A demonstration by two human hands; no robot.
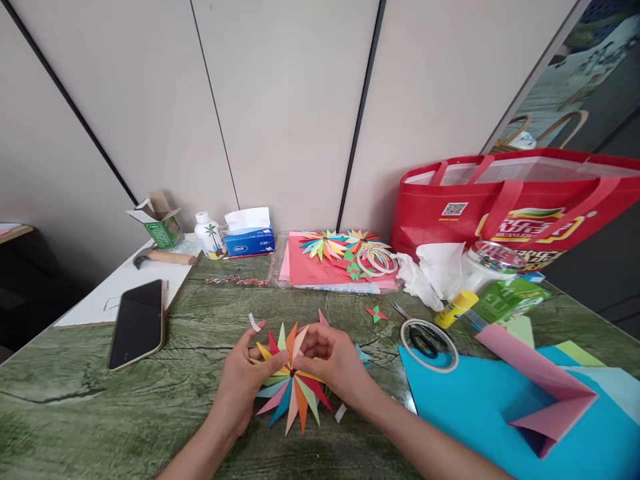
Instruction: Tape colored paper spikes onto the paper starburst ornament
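A many-pointed folded paper star [295,400] in red, orange, yellow, green, blue and pink is held upright-tilted above the table between both hands. My left hand [245,373] grips its left side, thumb pressed near the centre. A small white paper strip [255,323] sticks up at a fingertip of that hand. On the star's upper right, my right hand [333,357] pinches a pale peach point, fingers curled behind it. Another white scrap [341,413] lies on the table just right of the star. A pink paper tip [323,319] shows behind my right hand.
At right lie blue paper [465,413], folded pink paper [545,387], a tape roll [430,365] over scissors, and a glue stick [456,309]. Finished paper stars [325,245] rest at the back near a red bag [450,220]. Left are a phone [139,325] and a hammer [167,257].
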